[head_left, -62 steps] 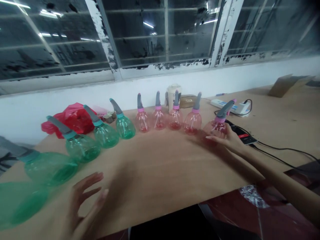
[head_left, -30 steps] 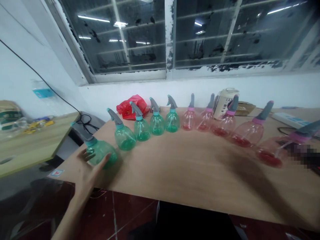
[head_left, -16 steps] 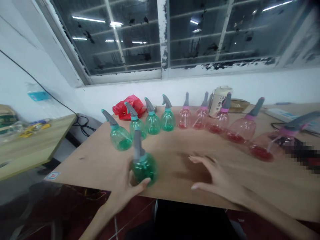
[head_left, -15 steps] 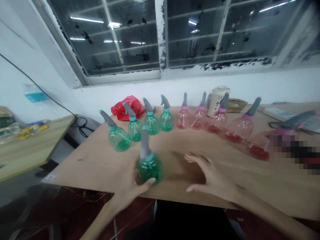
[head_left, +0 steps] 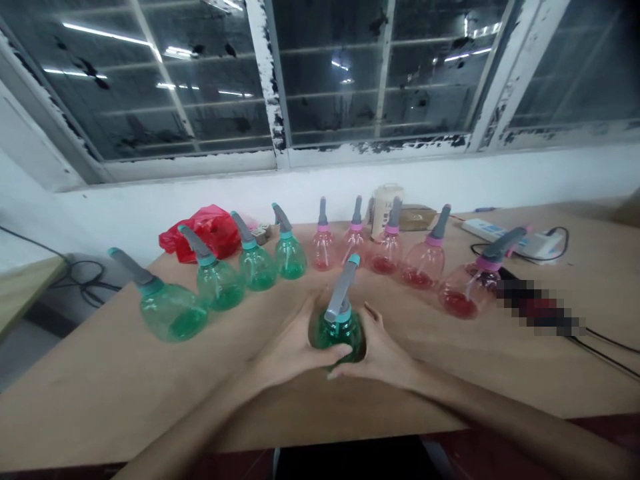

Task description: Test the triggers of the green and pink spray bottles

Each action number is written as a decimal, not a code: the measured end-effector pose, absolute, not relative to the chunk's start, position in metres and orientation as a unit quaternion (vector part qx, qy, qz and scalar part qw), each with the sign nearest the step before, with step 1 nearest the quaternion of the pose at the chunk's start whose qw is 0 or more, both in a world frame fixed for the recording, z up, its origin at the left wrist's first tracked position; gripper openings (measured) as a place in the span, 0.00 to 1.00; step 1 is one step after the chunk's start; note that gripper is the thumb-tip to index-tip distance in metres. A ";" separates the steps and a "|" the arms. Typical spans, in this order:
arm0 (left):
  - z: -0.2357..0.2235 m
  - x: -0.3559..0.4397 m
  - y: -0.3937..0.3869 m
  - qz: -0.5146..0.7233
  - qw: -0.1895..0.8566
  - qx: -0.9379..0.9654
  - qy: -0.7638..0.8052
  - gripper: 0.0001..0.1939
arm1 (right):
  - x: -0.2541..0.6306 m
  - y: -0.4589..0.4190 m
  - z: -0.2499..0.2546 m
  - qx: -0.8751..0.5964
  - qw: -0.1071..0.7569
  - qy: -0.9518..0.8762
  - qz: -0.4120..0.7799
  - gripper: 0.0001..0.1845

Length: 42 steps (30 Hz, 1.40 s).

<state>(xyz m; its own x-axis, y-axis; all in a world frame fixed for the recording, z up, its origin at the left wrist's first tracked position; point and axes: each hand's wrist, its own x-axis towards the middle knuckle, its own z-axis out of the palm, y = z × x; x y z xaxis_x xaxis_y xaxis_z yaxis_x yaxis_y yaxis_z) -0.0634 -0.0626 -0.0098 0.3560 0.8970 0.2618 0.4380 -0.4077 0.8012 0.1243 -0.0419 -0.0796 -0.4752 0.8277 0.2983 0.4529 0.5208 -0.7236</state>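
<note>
The left hand (head_left: 295, 352) and right hand (head_left: 391, 355) are both grasping the held bottle (head_left: 341, 335), a green one, cupping its round belly from either side. Whether its base touches the tabletop (head_left: 75, 400) cannot be told. Even, light pressure from both palms should suit that smooth belly; squeezing the spray head (head_left: 341, 287), which rises above the thumbs, is best avoided, and an upright hold would calm the liquid.

Beyond the hands, green bottles (head_left: 257, 268) curve off to the left and pink bottles (head_left: 423, 263) to the right. The spray head appears close to the middle of that arc, so forward looks the tighter way. Bare wood stretches sideways from each hand toward the outermost bottles, giving more room there. The front edge runs on the near side of both hands, beneath the forearms.
</note>
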 end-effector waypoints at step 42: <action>0.011 -0.019 -0.007 0.413 0.265 0.759 0.427 0.14 | 0.130 -0.008 -0.075 -0.346 0.346 -0.813 0.317 0.58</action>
<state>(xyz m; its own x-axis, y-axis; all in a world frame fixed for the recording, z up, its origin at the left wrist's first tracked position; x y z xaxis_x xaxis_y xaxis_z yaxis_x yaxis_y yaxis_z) -0.0193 -0.0072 0.0114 0.2939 0.8673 0.4018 0.4293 -0.4953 0.7552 0.1304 -0.0078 -0.0754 -0.5216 0.7809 0.3437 0.3428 0.5607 -0.7537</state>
